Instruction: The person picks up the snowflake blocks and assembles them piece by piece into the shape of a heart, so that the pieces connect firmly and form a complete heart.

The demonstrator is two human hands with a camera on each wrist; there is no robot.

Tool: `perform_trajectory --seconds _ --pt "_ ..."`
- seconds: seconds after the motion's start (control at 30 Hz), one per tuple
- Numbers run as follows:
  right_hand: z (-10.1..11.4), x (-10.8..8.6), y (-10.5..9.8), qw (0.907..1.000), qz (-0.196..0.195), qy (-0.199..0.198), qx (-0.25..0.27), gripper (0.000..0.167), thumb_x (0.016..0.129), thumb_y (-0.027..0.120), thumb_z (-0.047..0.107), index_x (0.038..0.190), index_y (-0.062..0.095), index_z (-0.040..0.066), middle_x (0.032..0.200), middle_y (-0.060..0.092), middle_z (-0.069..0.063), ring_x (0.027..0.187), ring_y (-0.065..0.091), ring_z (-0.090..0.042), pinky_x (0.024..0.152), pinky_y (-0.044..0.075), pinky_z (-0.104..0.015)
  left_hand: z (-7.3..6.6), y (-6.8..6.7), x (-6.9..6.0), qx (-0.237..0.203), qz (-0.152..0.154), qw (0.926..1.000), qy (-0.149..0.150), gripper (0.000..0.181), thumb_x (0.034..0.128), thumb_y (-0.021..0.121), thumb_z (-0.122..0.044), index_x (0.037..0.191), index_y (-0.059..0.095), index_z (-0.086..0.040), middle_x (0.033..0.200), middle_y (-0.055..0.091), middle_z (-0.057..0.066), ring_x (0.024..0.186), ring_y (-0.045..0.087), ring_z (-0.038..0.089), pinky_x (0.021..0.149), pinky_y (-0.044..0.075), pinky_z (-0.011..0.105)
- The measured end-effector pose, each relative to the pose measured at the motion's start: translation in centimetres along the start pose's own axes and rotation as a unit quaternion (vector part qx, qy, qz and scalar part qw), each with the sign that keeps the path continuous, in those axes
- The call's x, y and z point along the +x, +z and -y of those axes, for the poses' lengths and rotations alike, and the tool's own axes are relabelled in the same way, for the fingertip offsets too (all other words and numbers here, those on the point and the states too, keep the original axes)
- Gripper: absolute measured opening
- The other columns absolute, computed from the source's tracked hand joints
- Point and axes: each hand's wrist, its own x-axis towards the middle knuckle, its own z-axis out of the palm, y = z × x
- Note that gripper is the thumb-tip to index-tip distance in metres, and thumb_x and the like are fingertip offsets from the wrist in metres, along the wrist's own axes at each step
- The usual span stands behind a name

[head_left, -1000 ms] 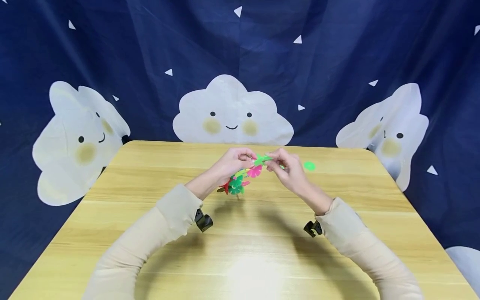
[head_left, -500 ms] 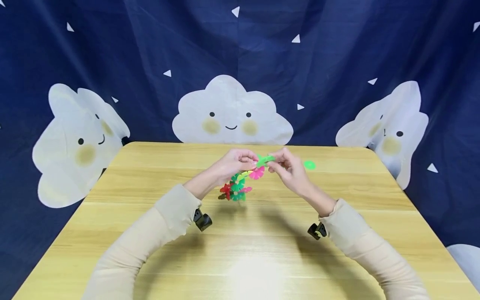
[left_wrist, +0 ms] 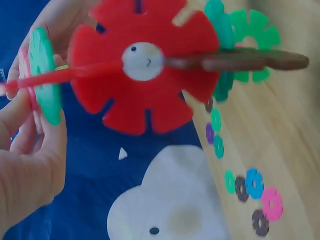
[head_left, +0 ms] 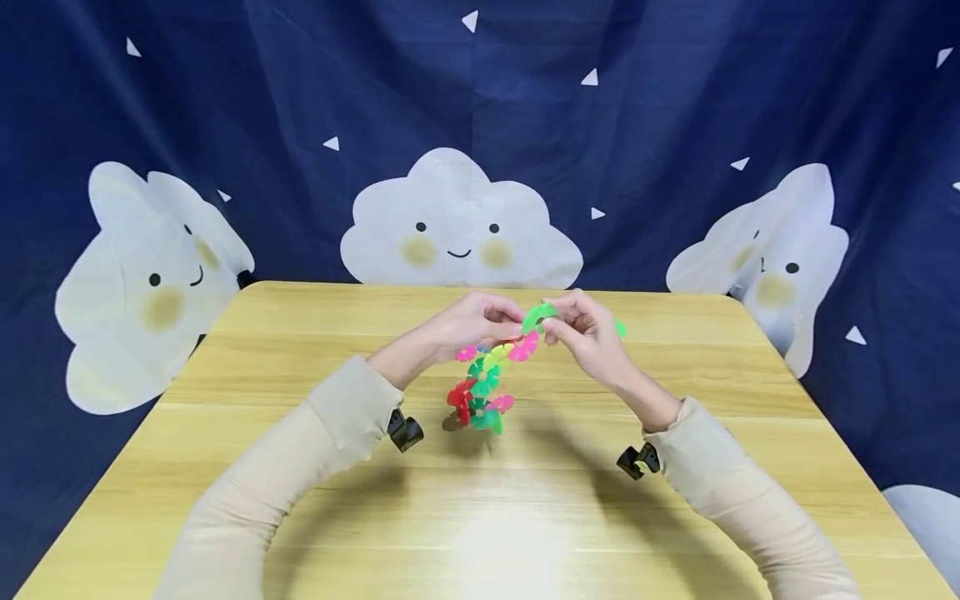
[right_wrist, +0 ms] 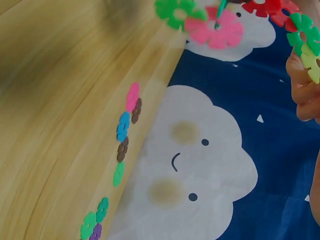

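Several notched plastic discs are joined in a chain, hanging above the table. Its yellow disc (head_left: pixel 497 357), dark green disc (head_left: pixel 483 377) and red disc (head_left: pixel 460 400) dangle below the hands; a large red disc (left_wrist: pixel 112 95) fills the left wrist view. My right hand (head_left: pixel 592 342) pinches a light green disc (head_left: pixel 538 317) between thumb and fingers. Beside it, my left hand (head_left: pixel 480 323) pinches the chain's upper part, near a pink disc (head_left: pixel 524 347). The fingertips hide where the pieces meet. In the right wrist view a pink disc (right_wrist: pixel 215 35) hangs at the chain's lower end.
A loose green disc (head_left: pixel 621 328) lies on the wooden table (head_left: pixel 225 467) behind my right hand. Loose discs, including a blue disc (left_wrist: pixel 254 183) and a pink disc (right_wrist: pixel 132 97), lie along a table edge. A dark blue curtain (head_left: pixel 525 108) stands behind the table.
The light green disc has turned from nearly edge-on to showing its face. The hanging chain reaches lower and nearer to me, with more of it visible below my left hand.
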Motion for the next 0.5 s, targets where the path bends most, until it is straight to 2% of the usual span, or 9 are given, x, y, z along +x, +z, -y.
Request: perform_trajectory --seconds 0.07,0.13,0.33,0.4,0.5 --pt "0.1 0.1 0.0 0.9999 -0.004 0.003 0.014 0.035 0.083 0.055 -0.012 0.102 0.061 0.016 0.078 0.065 0.007 0.057 0.057 -0.009 0.054 0.048 -0.019 -0.3 0.3 -0.2 -0.014 -0.012 0.9998 -0.003 0.025 0.0884 0.054 0.000 0.110 0.055 0.012 0.075 0.057 -0.001 0.067 0.052 0.009 0.056 0.038 0.019" --pt "0.3 0.2 0.2 0.9996 -0.006 0.006 0.025 0.034 0.084 0.056 -0.009 0.102 0.061 0.020 0.079 0.065 0.007 0.057 0.057 -0.008 0.054 0.048 -0.018 -0.5 0.6 -0.5 -0.031 -0.029 0.9991 -0.007 0.024 0.0878 0.054 0.002 0.109 0.055 0.013 0.073 0.057 -0.001 0.065 0.051 0.009 0.055 0.038 0.019" --pt "0.6 0.3 0.9 0.9991 -0.009 0.008 0.042 0.037 0.084 0.055 -0.010 0.103 0.059 0.023 0.075 0.064 0.009 0.057 0.057 -0.005 0.053 0.047 -0.017 -1.4 1.4 -1.5 -0.074 -0.087 0.9929 -0.034 0.020 0.0852 0.056 0.006 0.105 0.059 0.011 0.070 0.056 0.001 0.058 0.046 0.009 0.048 0.030 0.017" --pt "0.6 0.3 1.0 0.9989 -0.010 0.002 0.045 0.035 0.085 0.056 -0.008 0.103 0.060 0.023 0.073 0.063 0.008 0.057 0.057 -0.005 0.052 0.046 -0.017 -1.5 1.5 -1.6 -0.077 -0.096 0.9916 -0.040 0.021 0.0848 0.056 0.006 0.105 0.059 0.011 0.070 0.055 0.001 0.057 0.046 0.008 0.048 0.030 0.017" --pt "0.7 0.3 1.1 0.9989 -0.006 -0.006 0.046 0.025 0.087 0.060 0.004 0.103 0.060 0.022 0.073 0.063 0.008 0.056 0.057 -0.005 0.052 0.046 -0.017 -1.6 1.5 -1.7 -0.074 -0.098 0.9916 -0.042 0.023 0.0849 0.056 0.007 0.107 0.059 0.011 0.073 0.056 0.001 0.061 0.051 0.009 0.051 0.037 0.016"
